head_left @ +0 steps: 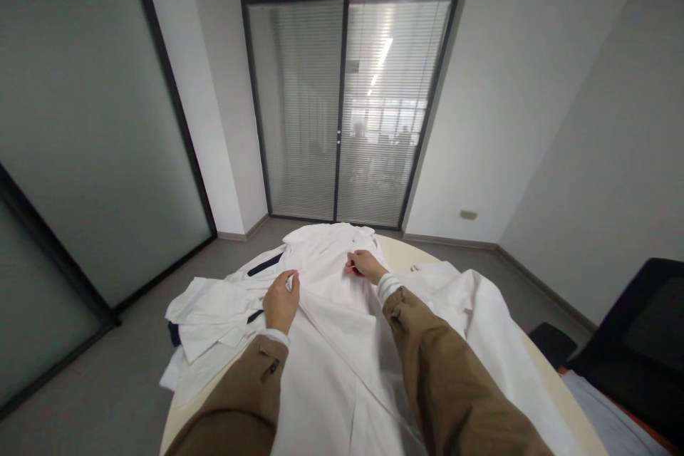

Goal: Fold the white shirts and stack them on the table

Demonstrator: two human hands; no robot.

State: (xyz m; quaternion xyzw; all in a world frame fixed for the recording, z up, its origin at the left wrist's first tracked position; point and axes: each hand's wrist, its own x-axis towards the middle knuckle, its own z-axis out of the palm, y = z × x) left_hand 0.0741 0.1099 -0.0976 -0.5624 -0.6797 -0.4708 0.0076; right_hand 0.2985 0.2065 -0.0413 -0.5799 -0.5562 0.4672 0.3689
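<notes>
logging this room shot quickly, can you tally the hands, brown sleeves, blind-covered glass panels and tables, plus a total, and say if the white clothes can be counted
Hands: 2 (left hand, right hand)
Brown sleeves: 2
Blind-covered glass panels: 2
Table: 1
Total: 7
White clothes overlap too much to count.

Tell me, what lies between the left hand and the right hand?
In the head view, white cloth lies between the left hand and the right hand.
</notes>
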